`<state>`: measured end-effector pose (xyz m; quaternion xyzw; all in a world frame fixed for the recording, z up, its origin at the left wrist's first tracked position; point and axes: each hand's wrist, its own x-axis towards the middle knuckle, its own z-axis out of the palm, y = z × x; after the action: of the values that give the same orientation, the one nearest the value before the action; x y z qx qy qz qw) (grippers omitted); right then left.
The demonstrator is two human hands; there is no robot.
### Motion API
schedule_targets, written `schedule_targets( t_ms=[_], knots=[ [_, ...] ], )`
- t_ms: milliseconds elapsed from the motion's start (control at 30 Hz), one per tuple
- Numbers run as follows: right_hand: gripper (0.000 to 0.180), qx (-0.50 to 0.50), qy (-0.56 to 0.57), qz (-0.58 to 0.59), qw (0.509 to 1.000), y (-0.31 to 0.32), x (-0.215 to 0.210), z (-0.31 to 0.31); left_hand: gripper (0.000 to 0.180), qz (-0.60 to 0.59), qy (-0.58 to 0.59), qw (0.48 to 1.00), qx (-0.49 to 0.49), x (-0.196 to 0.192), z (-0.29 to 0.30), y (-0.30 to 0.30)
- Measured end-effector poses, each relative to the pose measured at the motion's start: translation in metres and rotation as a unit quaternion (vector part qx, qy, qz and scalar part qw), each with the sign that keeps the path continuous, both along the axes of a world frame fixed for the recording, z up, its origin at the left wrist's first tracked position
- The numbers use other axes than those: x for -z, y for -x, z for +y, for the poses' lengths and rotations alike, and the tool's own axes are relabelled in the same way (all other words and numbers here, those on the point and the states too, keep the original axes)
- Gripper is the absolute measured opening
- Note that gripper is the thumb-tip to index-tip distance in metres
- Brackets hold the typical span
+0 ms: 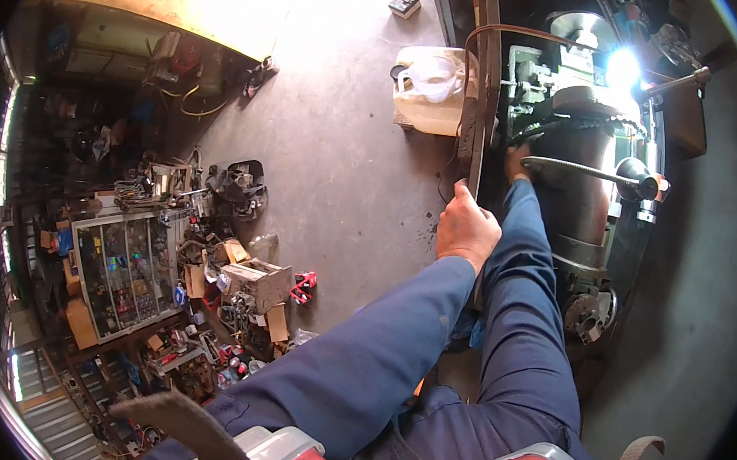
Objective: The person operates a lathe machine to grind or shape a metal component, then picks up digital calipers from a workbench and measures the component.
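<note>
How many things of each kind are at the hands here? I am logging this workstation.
Hands: 2, the left hand on the belt, the right hand at the lathe
Belt: 1
Lathe: 1
Lamp: 1
White canister: 1
Total: 6
</note>
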<state>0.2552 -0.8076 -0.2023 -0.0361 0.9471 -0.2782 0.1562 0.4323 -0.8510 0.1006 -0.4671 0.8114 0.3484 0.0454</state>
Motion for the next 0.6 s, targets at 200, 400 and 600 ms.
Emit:
schedule_targets(
  t_ms=[200, 400, 600],
  knots=[
    [0.044, -0.046, -0.042, -0.053, 0.997, -0.045, -0.033, 0.002, 0.048, 0.004, 0.021, 1.0, -0.008, 0.006, -0.005, -0.006],
    [0.042, 0.056, 0.035, 0.017, 0.998, -0.029, -0.006, 0.0, 0.05, 0.009, 0.001, 1.0, -0.001, -0.003, 0.001, 0.001],
    [0.049, 0.189, 0.251, 0.066, 0.947, -0.017, -0.006, -0.035, 0.049, -0.013, 0.011, 1.0, -0.02, 0.0, -0.009, -0.006]
  ],
)
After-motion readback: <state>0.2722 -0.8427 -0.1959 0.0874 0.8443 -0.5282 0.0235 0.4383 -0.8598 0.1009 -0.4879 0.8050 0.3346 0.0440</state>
